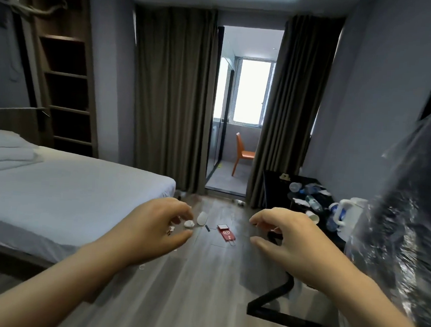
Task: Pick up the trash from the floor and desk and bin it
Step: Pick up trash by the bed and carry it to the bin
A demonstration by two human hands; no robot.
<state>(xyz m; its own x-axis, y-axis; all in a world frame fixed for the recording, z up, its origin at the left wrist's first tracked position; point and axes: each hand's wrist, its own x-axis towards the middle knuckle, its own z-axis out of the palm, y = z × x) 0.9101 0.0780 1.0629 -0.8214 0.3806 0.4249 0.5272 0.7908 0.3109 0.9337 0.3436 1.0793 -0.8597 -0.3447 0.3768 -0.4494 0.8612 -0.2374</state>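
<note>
Nearest, left grip point(153, 228) and right grip point(290, 242): half-curled, seemingly empty. Lies just past the left fingertips point(186, 213) on the floor point(201, 277): crumpled paper point(189, 223); red packet point(226, 234) midway between, long axis pointing away.

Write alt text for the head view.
The left hand and right hand, both empty, stretch forward over a wood floor littered with a red packet, crumpled paper and a white cup. A bed lies left; a desk cluttered with bottles stands right, beside a clear plastic bag.
</note>
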